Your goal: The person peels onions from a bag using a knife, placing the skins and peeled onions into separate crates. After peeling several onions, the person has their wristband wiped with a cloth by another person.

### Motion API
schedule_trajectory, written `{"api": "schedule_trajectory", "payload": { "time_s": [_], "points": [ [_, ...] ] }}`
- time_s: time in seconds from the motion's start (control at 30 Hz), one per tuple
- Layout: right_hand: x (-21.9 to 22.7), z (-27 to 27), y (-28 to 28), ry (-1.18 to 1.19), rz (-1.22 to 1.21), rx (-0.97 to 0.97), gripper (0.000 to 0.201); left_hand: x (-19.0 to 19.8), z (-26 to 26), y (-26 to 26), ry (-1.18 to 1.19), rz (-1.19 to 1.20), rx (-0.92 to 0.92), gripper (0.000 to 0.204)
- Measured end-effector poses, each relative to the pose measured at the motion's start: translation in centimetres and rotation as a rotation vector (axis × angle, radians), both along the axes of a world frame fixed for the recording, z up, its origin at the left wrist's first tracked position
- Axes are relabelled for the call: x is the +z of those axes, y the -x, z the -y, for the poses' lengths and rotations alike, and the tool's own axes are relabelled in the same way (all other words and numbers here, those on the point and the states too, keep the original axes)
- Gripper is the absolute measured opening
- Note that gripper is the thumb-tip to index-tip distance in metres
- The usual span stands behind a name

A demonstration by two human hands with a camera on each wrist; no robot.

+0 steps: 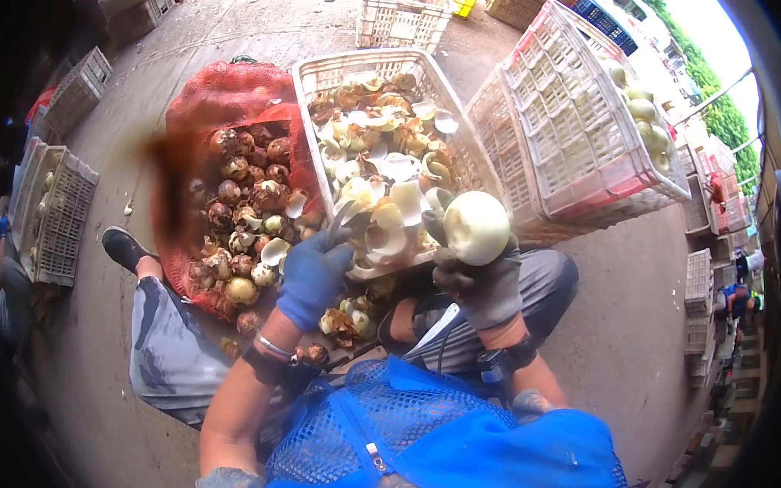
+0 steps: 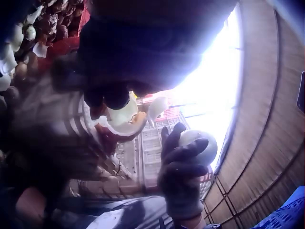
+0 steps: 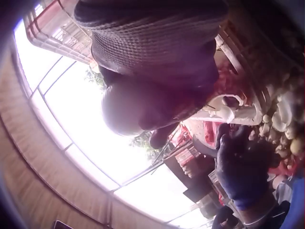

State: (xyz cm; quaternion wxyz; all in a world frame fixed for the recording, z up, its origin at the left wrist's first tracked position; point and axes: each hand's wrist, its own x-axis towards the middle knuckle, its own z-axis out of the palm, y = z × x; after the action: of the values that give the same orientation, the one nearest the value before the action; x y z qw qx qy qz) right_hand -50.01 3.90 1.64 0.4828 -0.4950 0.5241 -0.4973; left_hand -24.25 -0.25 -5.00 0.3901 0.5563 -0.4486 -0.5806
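The right hand (image 1: pixel 482 284), in a grey glove, grips a large peeled white onion (image 1: pixel 477 228) above the right front of a crate of peelings; the left wrist view also shows this onion (image 2: pixel 199 145) in the curled fingers. At the crate's front left corner, the blue-gloved left hand (image 1: pixel 314 277) has its fingers curled round what looks like a small knife, whose grey curved blade (image 3: pixel 205 146) shows in the right wrist view. Pale onion peelings (image 1: pixel 386 231) lie between the two hands. The knife's handle is hidden in the glove.
Unpeeled onions (image 1: pixel 234 193) fill an open red mesh sack (image 1: pixel 217 86) left of the peelings crate (image 1: pixel 303 75). Stacked crates (image 1: pixel 566 109) with peeled onions stand at the right. Another crate (image 1: pixel 67 216) is at far left. Crossed legs lie below the hands.
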Motion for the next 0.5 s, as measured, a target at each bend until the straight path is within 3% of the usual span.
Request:
{"api": "schedule_trajectory", "payload": {
  "time_s": [0.07,0.27,0.33,0.4,0.43,0.47,0.5],
  "points": [
    [0.7,0.1,-0.3,-0.471,1.331,0.112,0.058,-0.4,-0.8,-0.7,-0.042,-0.023,0.005,0.033],
    [0.5,0.3,-0.6,-0.446,1.384,0.075,0.066,-2.7,-2.2,-2.3,-0.018,0.096,-0.036,0.031],
    [1.4,0.6,-0.5,-0.416,1.440,0.028,0.068,-2.1,-2.0,-1.9,0.034,0.136,-0.083,0.031],
    [1.2,0.1,-0.4,-0.430,1.337,0.005,0.066,-1.4,-2.3,-1.3,-0.034,0.007,0.020,0.037],
    [0.8,-0.2,-0.2,-0.432,1.335,0.146,0.065,-0.1,-2.1,-0.9,-0.009,0.032,-0.002,0.034],
    [0.4,-0.4,-0.2,-0.445,1.336,0.150,0.065,1.1,-1.9,-0.5,-0.017,0.034,0.008,0.034],
    [0.5,-0.6,-0.6,-0.474,1.293,0.089,0.066,2.9,-1.5,0.2,0.196,0.134,-0.071,0.033]
  ]
}}
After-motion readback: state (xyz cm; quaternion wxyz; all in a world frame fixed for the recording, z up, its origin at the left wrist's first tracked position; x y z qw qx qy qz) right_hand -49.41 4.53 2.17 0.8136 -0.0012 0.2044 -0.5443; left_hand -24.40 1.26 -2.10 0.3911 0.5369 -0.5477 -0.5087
